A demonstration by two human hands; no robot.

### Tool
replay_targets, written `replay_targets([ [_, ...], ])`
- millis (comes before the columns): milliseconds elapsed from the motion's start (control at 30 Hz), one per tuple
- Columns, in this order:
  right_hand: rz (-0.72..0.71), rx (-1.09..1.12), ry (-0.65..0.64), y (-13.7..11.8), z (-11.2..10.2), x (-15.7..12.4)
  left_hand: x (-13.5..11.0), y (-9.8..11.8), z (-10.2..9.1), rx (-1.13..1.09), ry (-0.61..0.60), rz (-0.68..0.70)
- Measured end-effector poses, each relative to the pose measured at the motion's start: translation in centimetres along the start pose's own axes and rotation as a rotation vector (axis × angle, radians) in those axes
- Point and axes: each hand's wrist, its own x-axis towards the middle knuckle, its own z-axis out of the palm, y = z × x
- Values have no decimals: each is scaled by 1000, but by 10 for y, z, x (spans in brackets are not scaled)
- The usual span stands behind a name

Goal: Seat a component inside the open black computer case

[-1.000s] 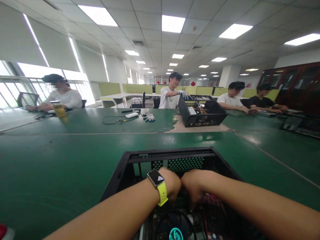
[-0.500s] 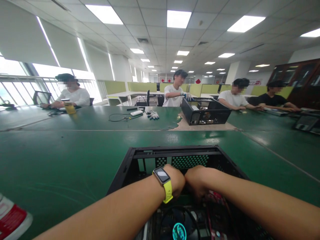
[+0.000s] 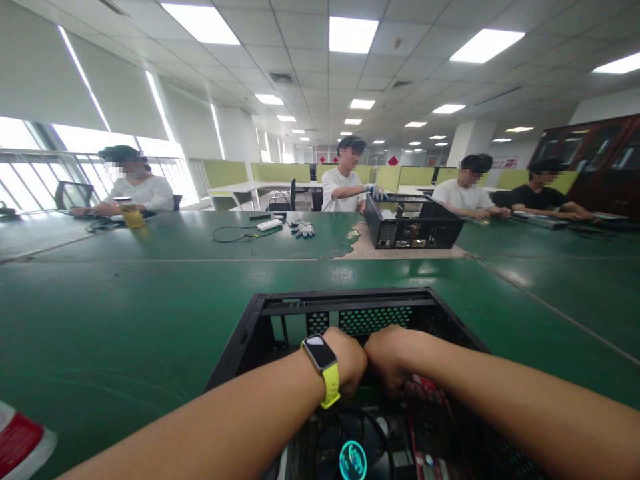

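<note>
An open black computer case (image 3: 345, 303) lies on the green table (image 3: 125, 313) right in front of me. Both my hands reach down into it, side by side and touching. My left hand (image 3: 347, 360), with a yellow-strapped watch (image 3: 323, 363) on the wrist, curls downward with its fingers hidden inside the case. My right hand (image 3: 387, 357) is bent the same way, fingers closed over something I cannot make out. Below them sits a round cooler fan with a glowing teal logo (image 3: 353, 460), and red parts (image 3: 425, 393) show beside my right forearm.
Across the table a gloved person (image 3: 345, 187) works at a second black case (image 3: 413, 230). Three other people sit at the far side. A cable, a white device (image 3: 269, 225) and gloves (image 3: 303, 230) lie mid-table. A red and white object (image 3: 20, 443) shows at bottom left.
My view has shifted slightly; both hands stay together in the case, nudged a little upward in the picture. The red and white object at the lower left came into view.
</note>
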Motion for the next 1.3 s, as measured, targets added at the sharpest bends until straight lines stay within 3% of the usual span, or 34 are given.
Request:
replay_targets([
  [300, -9, 2, 28, 0, 3, 5, 7, 1, -1, 7, -35, 21],
  [500, 34, 35, -80, -1, 1, 7, 9, 0, 3, -38, 7, 40],
  [933, 17, 31, -9, 0, 1, 8, 2, 1, -2, 2, -52, 7],
  [1300, 37, 29, -28, 4, 4, 17, 1, 1, -1, 8, -22, -9],
])
